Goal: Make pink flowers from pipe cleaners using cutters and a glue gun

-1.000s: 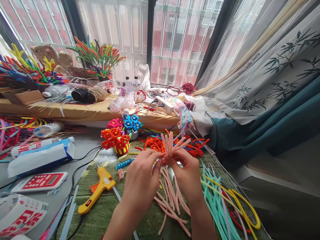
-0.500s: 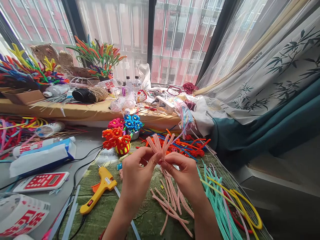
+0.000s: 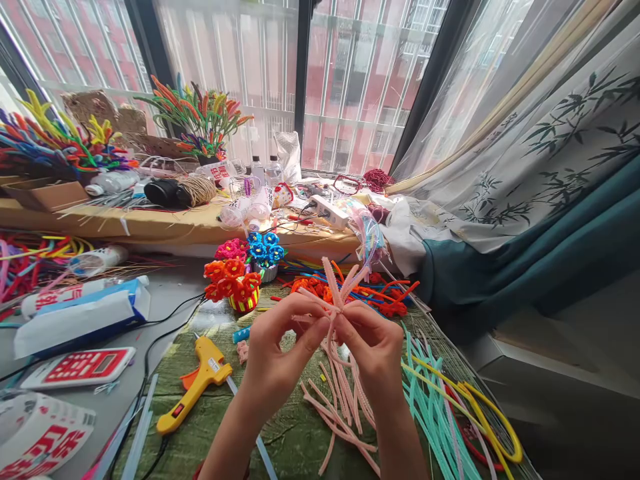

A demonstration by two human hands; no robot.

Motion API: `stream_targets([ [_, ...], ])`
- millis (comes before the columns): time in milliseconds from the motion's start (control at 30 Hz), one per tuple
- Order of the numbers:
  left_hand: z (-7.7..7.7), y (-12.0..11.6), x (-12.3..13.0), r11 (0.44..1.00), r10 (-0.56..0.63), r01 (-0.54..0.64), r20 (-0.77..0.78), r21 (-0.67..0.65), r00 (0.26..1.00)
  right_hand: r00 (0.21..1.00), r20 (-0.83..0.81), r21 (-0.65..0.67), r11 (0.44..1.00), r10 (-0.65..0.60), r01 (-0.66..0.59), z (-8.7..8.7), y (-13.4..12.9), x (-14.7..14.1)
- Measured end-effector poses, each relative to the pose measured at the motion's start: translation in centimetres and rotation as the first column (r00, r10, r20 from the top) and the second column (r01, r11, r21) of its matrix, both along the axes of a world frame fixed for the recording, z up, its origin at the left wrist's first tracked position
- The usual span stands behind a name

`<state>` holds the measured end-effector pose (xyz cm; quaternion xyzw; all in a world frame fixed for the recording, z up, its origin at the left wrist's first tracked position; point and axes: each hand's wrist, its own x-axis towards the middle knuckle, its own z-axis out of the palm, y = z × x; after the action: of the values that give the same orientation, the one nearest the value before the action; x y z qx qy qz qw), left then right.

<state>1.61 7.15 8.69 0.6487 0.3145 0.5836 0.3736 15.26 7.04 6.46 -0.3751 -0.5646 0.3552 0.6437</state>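
My left hand and my right hand meet over the green table mat, both pinching a bunch of pale pink pipe cleaners. The stems fan upward and outward above my fingertips, and one bends in a loop below them. Exactly how the stems cross between my fingers is partly hidden. Beneath my hands lie several loose pink pipe cleaners. A small pink fuzzy piece and a blue cylinder lie left of my left hand.
A yellow glue gun lies left of my hands. Turquoise pipe cleaners and yellow ones lie on the right. Behind stand pots of orange flowers and blue flowers. A calculator lies far left.
The pink stems above my fingers have spread from a tight bunch into a wider fan, one now pointing left. My hands have shifted slightly right, and a loop shows below the fingertips.
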Motion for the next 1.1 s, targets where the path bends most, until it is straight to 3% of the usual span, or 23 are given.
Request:
stream_targets([
  [133, -0.2, 0.3, -0.8, 0.986, 0.066, -0.042, -0.146, 0.162, 0.987, 0.997, -0.078, -0.050, 0.998, 0.029, -0.033, -0.3, 0.2, -0.1],
  [267, -0.3, 0.4, -1.3, 0.971, 0.188, -0.147, -0.225, 0.189, 0.956, 0.978, -0.198, -0.108, 0.990, 0.065, -0.088, -0.7, 0.4, 0.0],
  [400, -0.1, 0.4, -1.6, 0.958, 0.224, -0.158, -0.278, 0.240, 0.934, 0.961, -0.258, -0.106, 0.986, 0.095, -0.126, -0.8, 0.4, 0.0],
  [533, 0.3, 0.4, -1.6, 0.952, 0.241, -0.161, -0.316, 0.259, 0.917, 0.985, -0.159, -0.051, 0.996, 0.064, -0.073, -0.6, 0.3, 0.0],
  [667, 0.3, 0.5, -1.1, 0.954, 0.293, -0.254, -0.300, 0.161, 0.908, 1.000, 0.005, 0.069, 0.997, -0.031, 0.031, -0.5, 0.3, -0.1],
  [767, 0.0, 0.6, -0.7, 0.945, 0.325, -0.299, -0.271, 0.134, 0.906, 0.994, 0.084, 0.088, 0.994, -0.070, 0.063, -0.5, 0.3, -0.4],
  [867, -0.2, 0.6, -0.4, 0.881, 0.447, -0.351, -0.314, 0.319, 0.838, 0.985, 0.133, 0.051, 0.993, -0.113, 0.107, -0.4, 0.4, -0.5],
  [967, -0.3, 0.4, -0.2, 0.750, 0.613, -0.381, -0.351, 0.541, 0.708, 0.975, 0.163, 0.046, 0.988, -0.150, 0.144, -0.7, 0.5, -0.5],
  [1033, -0.4, 0.4, -0.2, 0.686, 0.658, -0.331, -0.359, 0.648, 0.662, 0.974, 0.159, 0.045, 0.987, -0.162, 0.157, -0.9, 0.6, -0.5],
  [1100, -0.6, 0.4, -0.3, 0.656, 0.656, -0.237, -0.386, 0.716, 0.649, 0.975, 0.148, 0.025, 0.986, -0.168, 0.166, -1.1, 0.7, -0.4],
])
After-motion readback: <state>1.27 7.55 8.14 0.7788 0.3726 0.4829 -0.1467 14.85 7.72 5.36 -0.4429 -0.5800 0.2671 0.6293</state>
